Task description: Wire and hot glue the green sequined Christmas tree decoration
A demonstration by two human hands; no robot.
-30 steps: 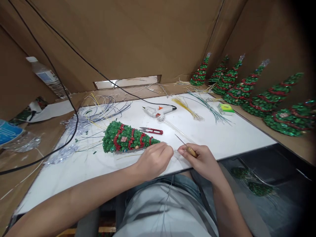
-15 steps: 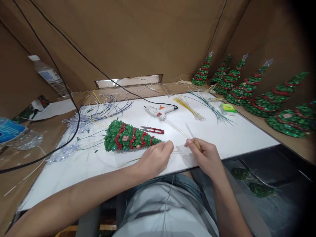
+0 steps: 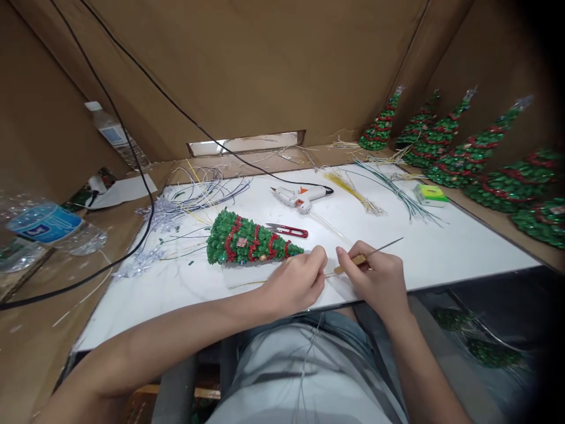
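On the board point(image 3: 441, 253) the tree point(image 3: 247, 242) lies left of the scissors point(image 3: 288, 230), with the glue gun point(image 3: 301, 199) behind both. Before them, the right hand point(image 3: 379, 282) holds the awl point(image 3: 359, 258).

Brown cardboard walls point(image 3: 273, 65) with a slot-shaped opening point(image 3: 247, 143) enclose a white tabletop point(image 3: 441, 247).

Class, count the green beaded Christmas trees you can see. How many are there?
7. One tree lies on the white board near the left hand; six more stand along the right ledge. Green shapes below may be others.
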